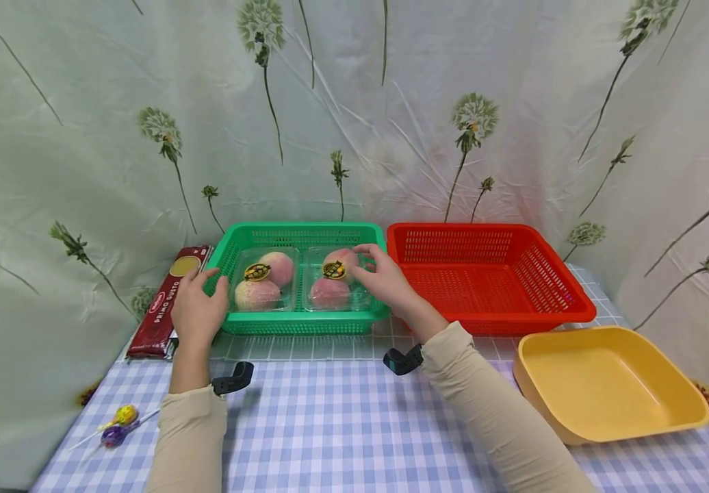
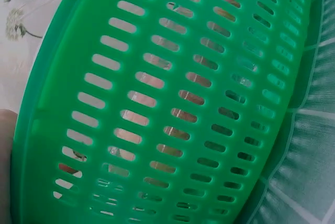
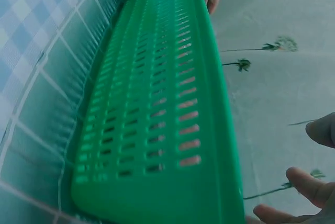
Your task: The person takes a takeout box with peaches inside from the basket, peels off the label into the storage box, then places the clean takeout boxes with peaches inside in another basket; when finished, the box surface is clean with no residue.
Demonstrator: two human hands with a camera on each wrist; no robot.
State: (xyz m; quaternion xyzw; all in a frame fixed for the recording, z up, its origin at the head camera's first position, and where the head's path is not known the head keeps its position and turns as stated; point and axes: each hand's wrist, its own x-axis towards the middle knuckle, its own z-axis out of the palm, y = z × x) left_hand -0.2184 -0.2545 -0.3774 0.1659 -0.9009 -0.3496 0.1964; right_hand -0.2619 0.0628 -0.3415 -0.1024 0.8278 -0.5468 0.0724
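A green plastic basket [image 1: 305, 318] holds two clear packs side by side. The left pack has two peaches [image 1: 260, 293] and a black-and-gold sticker; the right pack shows pink peaches [image 1: 330, 292] and a similar sticker. My left hand [image 1: 197, 308] hovers by the basket's left end, thumb and fingers apart, holding nothing. Over the basket's right end is my right hand [image 1: 388, 281], its fingers reaching toward the right pack's edge. Spread fingers [image 3: 309, 187] show beside the basket rim in the right wrist view. The left wrist view is mostly the basket's slotted wall [image 2: 172, 93].
A red basket [image 1: 471, 287] stands right of the green one, with a yellow tub [image 1: 613, 383] in front of it. A dark red packet [image 1: 166, 301] leans at the left. Two lollipops [image 1: 119, 424] lie on the checked cloth [image 1: 317, 418] at front left.
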